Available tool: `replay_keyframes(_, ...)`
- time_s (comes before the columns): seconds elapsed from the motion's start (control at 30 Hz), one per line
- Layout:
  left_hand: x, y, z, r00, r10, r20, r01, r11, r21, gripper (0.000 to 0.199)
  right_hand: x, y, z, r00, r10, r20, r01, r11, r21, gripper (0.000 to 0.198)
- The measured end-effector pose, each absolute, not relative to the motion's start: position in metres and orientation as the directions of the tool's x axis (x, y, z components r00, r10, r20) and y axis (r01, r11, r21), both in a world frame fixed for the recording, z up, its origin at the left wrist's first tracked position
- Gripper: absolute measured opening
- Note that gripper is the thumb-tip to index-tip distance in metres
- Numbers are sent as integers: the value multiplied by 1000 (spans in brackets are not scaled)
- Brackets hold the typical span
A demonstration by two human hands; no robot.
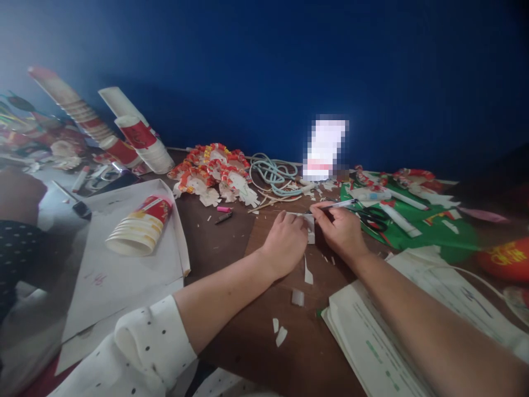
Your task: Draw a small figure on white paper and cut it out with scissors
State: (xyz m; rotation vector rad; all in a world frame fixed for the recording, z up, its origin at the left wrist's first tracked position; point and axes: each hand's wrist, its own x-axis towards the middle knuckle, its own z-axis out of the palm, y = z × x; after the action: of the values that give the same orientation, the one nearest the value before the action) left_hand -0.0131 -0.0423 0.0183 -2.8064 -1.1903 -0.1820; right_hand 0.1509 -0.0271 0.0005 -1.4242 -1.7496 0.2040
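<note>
Low over the brown table, my right hand (342,230) grips a slim white pen (341,204), its tip end by the thumb and index finger. Under the pen tip lies a small white paper piece (311,234). My left hand (287,242) presses on this paper from the left, its fingers bent and together, partly covering it. A thin curved paper strip (308,271) lies just below my hands. Black-handled scissors (374,218) rest right of my right hand, their blades hidden from me.
A stack of paper cups (138,226) lies on a white board (124,281) at left. Red-and-white paper crafts (219,173) and a coiled cable (273,173) sit behind. A lit phone screen (326,146) leans on the blue wall. Another person's arm (19,198) shows far left.
</note>
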Motion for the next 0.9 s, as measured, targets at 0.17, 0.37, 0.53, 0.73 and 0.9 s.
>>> replay_keyframes(0.17, -13, -42, 15, 684, 715, 141, 725, -688, -30, 32, 151, -27, 0, 7, 867, 499, 736, 333, -589, 26)
replay_keyframes(0.37, -12, -43, 17, 669, 737, 99, 741, -672, -3, 36, 151, -27, -1, 7, 860, 510, 734, 342, -587, 26)
replay_keyframes(0.53, -12, -44, 19, 653, 754, 75, 755, -655, 21, 36, 151, -27, -2, -1, 857, 515, 733, 351, -583, 25)
replay_keyframes(0.73, -11, -45, 21, 643, 764, 49, 765, -644, 18, 33, 151, -27, 0, -19, 865, 502, 722, 359, -591, 25)
replay_keyframes(0.9, -10, -45, 22, 649, 760, 42, 760, -649, 4, 32, 151, -27, 0, -27, 865, 500, 724, 362, -587, 25)
